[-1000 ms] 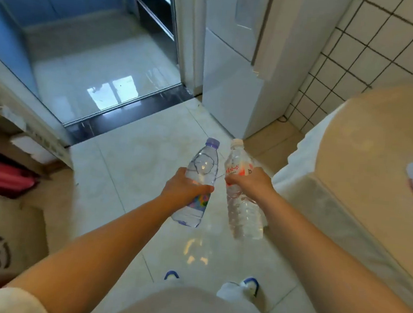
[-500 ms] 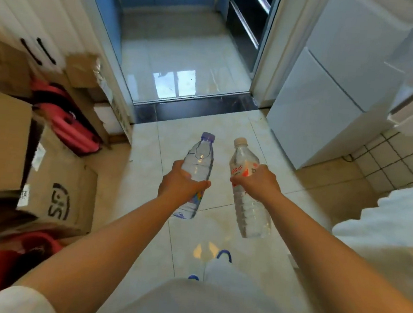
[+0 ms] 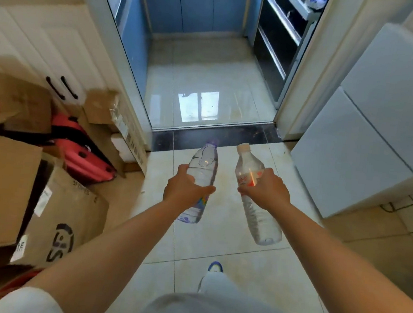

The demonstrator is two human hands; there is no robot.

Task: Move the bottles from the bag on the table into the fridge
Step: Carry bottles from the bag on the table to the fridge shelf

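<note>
My left hand (image 3: 185, 188) grips a clear water bottle with a purple cap (image 3: 203, 166) around its middle. In my right hand (image 3: 265, 189) I hold a second clear bottle with a white cap and a red label (image 3: 247, 165), also gripped round the middle. Both bottles are held out in front of me over the tiled floor, tilted with their caps away from me. The white fridge (image 3: 367, 135) stands at the right with its doors shut. The table and the bag are out of view.
Cardboard boxes (image 3: 52, 217) and a red case (image 3: 85, 155) are stacked along the left wall under white cabinets (image 3: 47, 50). Straight ahead a dark threshold (image 3: 214, 137) leads through a doorway into a room with blue cabinets. My foot (image 3: 214, 267) shows below.
The view has swung left, away from the table. The fridge has shifted to the right edge and the boxes have come into view. Both hands still hold their bottles, now slightly farther apart.
</note>
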